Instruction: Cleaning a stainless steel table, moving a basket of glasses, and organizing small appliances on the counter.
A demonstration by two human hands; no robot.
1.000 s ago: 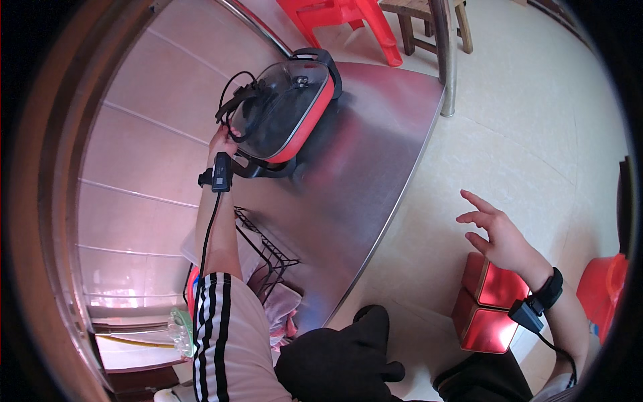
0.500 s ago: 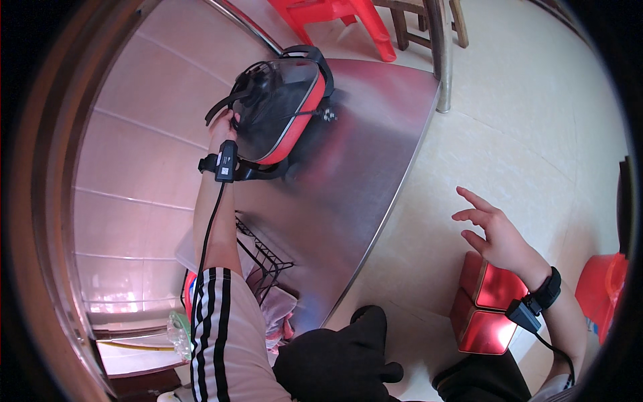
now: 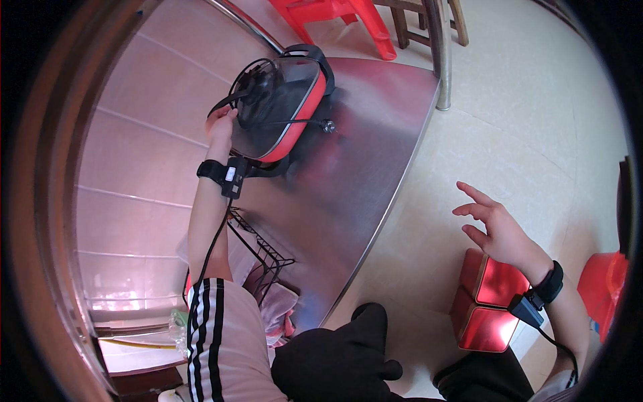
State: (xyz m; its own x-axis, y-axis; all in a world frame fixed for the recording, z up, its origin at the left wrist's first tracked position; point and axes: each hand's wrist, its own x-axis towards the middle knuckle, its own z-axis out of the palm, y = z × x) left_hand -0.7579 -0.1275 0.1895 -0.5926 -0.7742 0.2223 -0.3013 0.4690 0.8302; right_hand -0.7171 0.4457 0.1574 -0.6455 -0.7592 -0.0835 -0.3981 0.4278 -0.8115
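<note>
Left hand (image 3: 221, 127) grips the near rim of the red electric pan (image 3: 284, 107), whose long axis runs away beyond its fingers; right hand (image 3: 499, 228) hangs spread, empty, well apart.

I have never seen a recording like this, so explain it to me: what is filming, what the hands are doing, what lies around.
The picture comes from a wide fisheye camera on a person's head, looking down, so edges bend. The left hand grips the rim of a red and black electric cooking pot with a black cord, standing on a shiny steel table. The right hand hangs open over the pale tiled floor, holding nothing, above a glossy red box. Both wrists wear black bands with cables.
</note>
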